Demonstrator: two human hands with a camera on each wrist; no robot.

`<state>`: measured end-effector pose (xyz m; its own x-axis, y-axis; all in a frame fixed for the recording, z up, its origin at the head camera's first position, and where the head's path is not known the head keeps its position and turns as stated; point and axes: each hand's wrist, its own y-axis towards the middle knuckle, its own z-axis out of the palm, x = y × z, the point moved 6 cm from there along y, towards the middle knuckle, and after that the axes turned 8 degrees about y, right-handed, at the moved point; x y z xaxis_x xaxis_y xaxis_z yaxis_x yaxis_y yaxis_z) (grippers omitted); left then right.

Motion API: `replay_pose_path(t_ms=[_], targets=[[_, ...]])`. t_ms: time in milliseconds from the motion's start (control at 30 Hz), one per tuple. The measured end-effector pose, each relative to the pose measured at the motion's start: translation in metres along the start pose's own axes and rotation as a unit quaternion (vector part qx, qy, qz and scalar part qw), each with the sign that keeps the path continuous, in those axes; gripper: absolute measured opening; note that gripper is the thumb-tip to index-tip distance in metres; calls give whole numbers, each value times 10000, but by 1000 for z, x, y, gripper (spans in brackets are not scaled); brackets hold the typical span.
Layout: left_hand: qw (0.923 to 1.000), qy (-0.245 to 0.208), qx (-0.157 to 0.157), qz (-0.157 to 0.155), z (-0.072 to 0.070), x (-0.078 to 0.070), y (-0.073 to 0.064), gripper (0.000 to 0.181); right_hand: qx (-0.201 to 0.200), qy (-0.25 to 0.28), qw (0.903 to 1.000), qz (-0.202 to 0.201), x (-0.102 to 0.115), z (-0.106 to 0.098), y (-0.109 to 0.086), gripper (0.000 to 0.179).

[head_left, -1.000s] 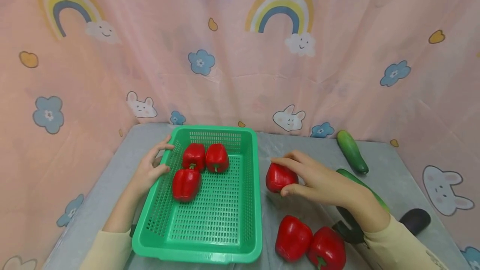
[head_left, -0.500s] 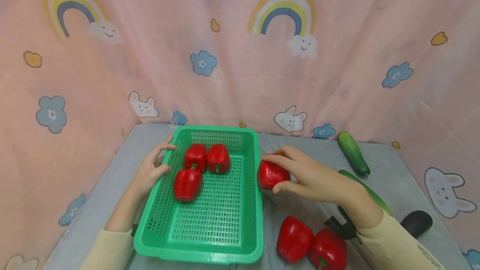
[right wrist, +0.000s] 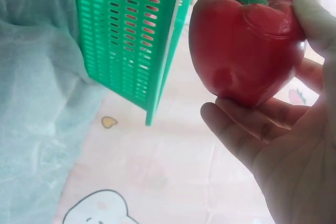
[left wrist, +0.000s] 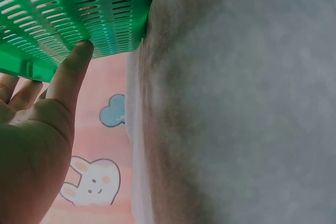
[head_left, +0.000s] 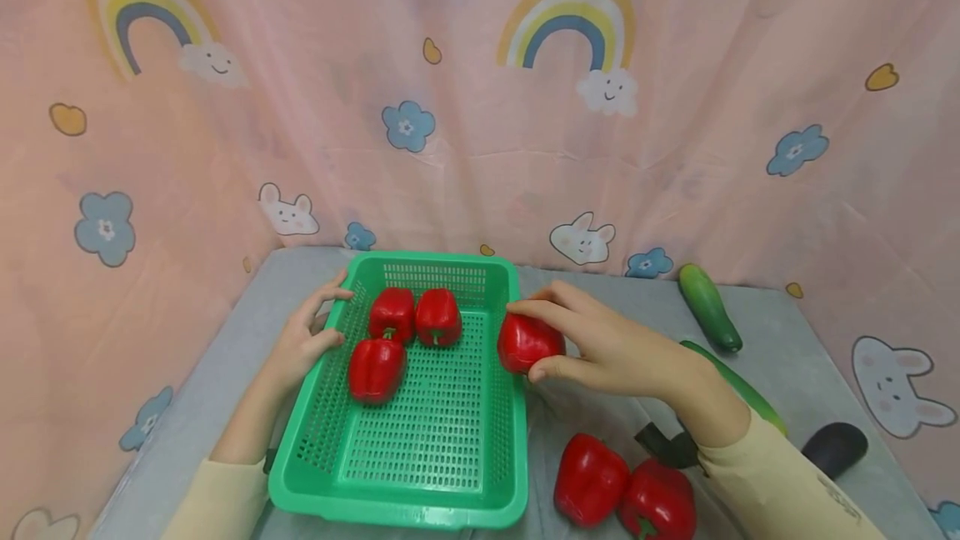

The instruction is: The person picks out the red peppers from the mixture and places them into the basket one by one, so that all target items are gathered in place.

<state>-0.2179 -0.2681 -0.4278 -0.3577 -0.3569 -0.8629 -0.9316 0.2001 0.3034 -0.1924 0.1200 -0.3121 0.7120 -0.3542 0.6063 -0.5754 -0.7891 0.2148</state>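
Note:
In the head view, a green plastic basket [head_left: 517, 457] stands on the table with three red bell peppers [head_left: 377, 370] in its left and back part. My left hand [head_left: 300, 344] holds the basket's left edge. Its thumb [left wrist: 73, 72] lies against the slotted outer wall in the left wrist view, with the other fingers at the rim. My right hand [head_left: 592, 336] grips another red bell pepper [head_left: 528, 344] between thumb and fingers, at the basket's right rim. The right wrist view shows this pepper [right wrist: 247, 45] stem up, apart from the basket wall.
Two more red bell peppers [head_left: 591, 480] lie right of the basket near the front. Farther right are a cucumber [head_left: 708, 307], a second long green vegetable [head_left: 738, 386] partly behind my right arm, and a dark eggplant [head_left: 835, 450]. A patterned pink curtain [head_left: 480, 173] hangs behind the table.
My right hand has carried its bell pepper leftward, from beside the basket to its right rim. The left hand and the basket have stayed in place.

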Motion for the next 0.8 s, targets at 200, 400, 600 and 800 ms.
replay_pose_path(t_ms=[200, 400, 600, 800], targets=[[10000, -35, -16, 83, -1, 0, 0, 52, 94, -108, 9999, -20, 5, 2, 8, 71], [10000, -41, -4, 33, -1, 0, 0, 51, 124, -111, 9998, -137, 11, 6, 19, 72], [10000, -62, 39, -45, 1, 1, 1, 51, 173, -112, 9995, -229, 14, 9, 28, 73], [9999, -157, 9, -52, 1, -1, 0, 52, 343, -130, 9992, -186, 15, 16, 35, 74]])
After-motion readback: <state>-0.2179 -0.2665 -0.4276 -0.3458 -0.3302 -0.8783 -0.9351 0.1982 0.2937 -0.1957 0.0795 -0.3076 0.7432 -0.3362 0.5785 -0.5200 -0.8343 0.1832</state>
